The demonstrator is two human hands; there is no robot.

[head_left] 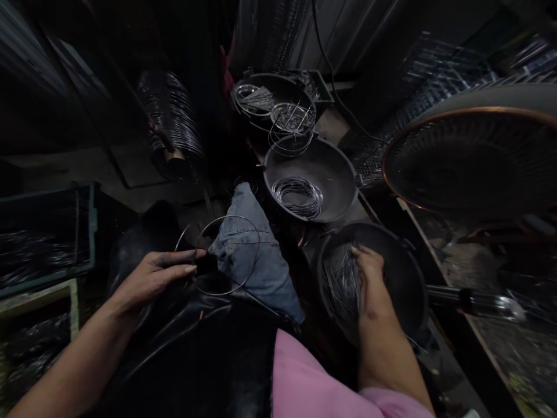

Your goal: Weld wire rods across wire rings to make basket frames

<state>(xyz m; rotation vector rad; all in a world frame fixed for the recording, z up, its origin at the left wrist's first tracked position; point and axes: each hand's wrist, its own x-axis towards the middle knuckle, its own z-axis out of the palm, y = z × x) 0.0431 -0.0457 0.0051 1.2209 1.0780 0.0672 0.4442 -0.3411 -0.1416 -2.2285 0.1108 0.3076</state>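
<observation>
My left hand pinches thin metal wire rings between thumb and fingers, over the dark apron on my lap. One wire ring stands out to the right of the fingertips, in front of a piece of blue denim; part of another shows behind the hand. My right hand reaches into the near dark pan, its fingers closed at a heap of loose straight wire pieces. How many wires lie between those fingers is hidden.
A middle pan holds a coil of wire rings. Behind it, a far pan carries small dishes of metal pieces. A wire spool stands back left, crates at left, a large round copper-rimmed object at right.
</observation>
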